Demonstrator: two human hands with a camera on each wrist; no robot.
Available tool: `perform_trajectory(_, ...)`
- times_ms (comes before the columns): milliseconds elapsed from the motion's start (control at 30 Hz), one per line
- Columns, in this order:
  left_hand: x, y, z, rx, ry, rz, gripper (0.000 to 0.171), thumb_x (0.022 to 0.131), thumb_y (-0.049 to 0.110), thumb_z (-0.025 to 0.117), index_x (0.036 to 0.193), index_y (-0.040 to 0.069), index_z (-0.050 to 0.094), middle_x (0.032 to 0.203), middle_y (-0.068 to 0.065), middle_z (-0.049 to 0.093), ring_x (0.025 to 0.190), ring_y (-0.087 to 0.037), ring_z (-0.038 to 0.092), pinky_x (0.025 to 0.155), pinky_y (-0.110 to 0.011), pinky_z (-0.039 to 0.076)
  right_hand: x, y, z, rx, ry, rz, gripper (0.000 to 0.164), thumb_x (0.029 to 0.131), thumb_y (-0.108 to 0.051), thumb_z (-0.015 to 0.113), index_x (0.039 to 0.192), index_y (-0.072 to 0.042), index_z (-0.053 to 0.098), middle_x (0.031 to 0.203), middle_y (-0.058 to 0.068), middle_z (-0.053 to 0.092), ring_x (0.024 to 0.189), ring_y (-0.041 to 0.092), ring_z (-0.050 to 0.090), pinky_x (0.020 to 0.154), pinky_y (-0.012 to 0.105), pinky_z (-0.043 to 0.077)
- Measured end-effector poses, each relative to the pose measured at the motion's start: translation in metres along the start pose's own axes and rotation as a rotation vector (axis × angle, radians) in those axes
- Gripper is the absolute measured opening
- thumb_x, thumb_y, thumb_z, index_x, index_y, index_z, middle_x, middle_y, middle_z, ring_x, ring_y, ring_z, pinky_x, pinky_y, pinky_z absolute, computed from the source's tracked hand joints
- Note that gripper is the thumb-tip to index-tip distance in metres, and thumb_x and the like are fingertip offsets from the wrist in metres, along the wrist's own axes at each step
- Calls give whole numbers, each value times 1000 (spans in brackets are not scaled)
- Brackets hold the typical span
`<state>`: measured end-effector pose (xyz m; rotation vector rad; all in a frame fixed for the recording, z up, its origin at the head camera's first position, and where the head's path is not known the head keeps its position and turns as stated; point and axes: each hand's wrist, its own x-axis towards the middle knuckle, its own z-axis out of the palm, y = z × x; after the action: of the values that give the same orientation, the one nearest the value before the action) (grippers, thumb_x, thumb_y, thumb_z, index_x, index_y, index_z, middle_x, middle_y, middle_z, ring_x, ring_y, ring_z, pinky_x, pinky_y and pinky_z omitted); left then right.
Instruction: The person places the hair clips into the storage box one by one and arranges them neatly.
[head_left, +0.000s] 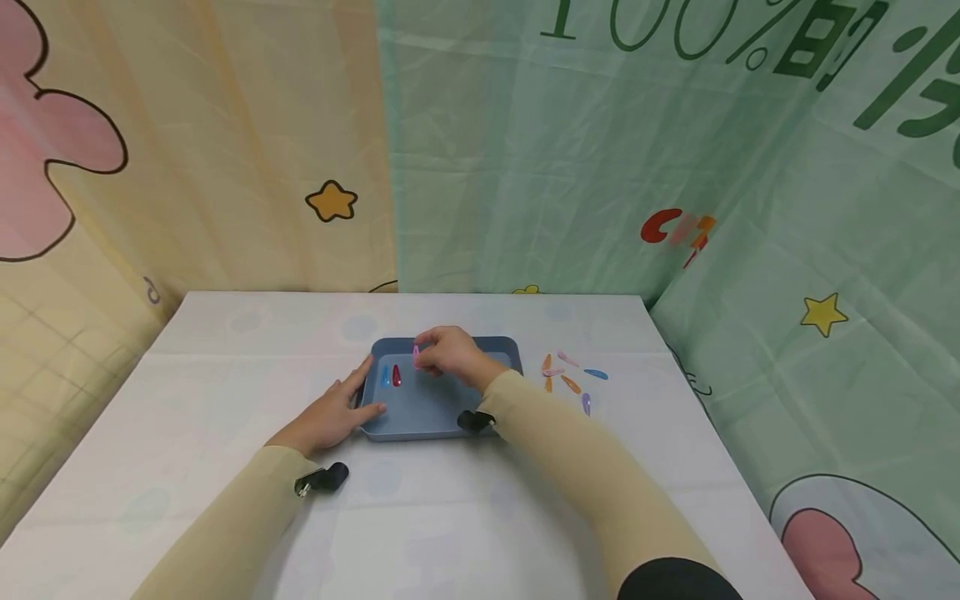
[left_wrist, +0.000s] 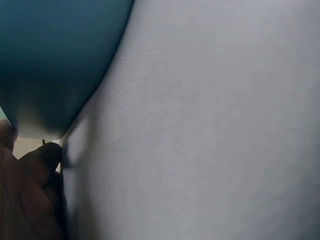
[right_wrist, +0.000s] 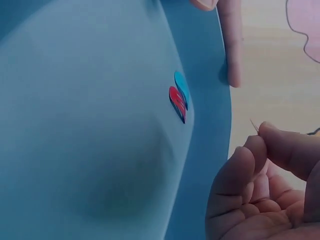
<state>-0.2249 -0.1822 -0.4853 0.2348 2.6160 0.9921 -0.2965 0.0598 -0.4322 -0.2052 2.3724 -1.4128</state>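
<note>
A blue-grey tray [head_left: 420, 421] lies on the table. Inside it, toward the left, a blue snap hair clip [head_left: 386, 376] and a red snap hair clip [head_left: 397, 376] lie side by side. My right hand [head_left: 450, 354] is above the tray's far part, pinching a pink hair clip [head_left: 416, 356] between thumb and fingertips. In the right wrist view only a thin tip shows beyond the right hand's pinch [right_wrist: 260, 190]. My left hand [head_left: 333, 412] rests against the tray's left side, fingers straight along the rim and thumb stretched over the near-left part.
Right of the tray, several loose hair clips lie on the white table [head_left: 420, 517]: orange [head_left: 572, 384], pink [head_left: 567, 359], blue [head_left: 596, 374] and purple [head_left: 587, 404]. Printed curtains [head_left: 510, 167] hang behind the table and along its sides.
</note>
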Motion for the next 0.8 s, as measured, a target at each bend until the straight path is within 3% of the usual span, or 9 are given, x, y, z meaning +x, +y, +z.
perform_trajectory(233, 1, -1, 0, 7, 5, -1, 98, 98, 67, 61, 169, 43, -3, 179, -9, 6, 158, -59, -3, 120, -83, 8, 6, -4, 14, -167, 54, 93, 40, 87, -9, 83, 127, -14, 76, 84, 0, 71, 72, 14, 61, 62, 25, 51)
perform_trajectory(467, 2, -1, 1, 7, 4, 4, 98, 99, 66, 61, 169, 42, -4, 179, -9, 5, 158, -60, -4, 119, -83, 7, 11, -3, 22, -202, 77, 119, 39, 88, -9, 84, 126, -13, 77, 93, 1, 73, 77, 15, 61, 65, 25, 50)
perform_trajectory(800, 2, -2, 1, 16, 6, 11, 98, 99, 67, 60, 169, 41, -3, 179, -8, 6, 158, -60, -3, 120, -83, 8, 25, 3, 26, -234, 22, 115, 37, 89, -10, 83, 126, -12, 77, 78, 0, 63, 66, 14, 56, 57, 26, 47)
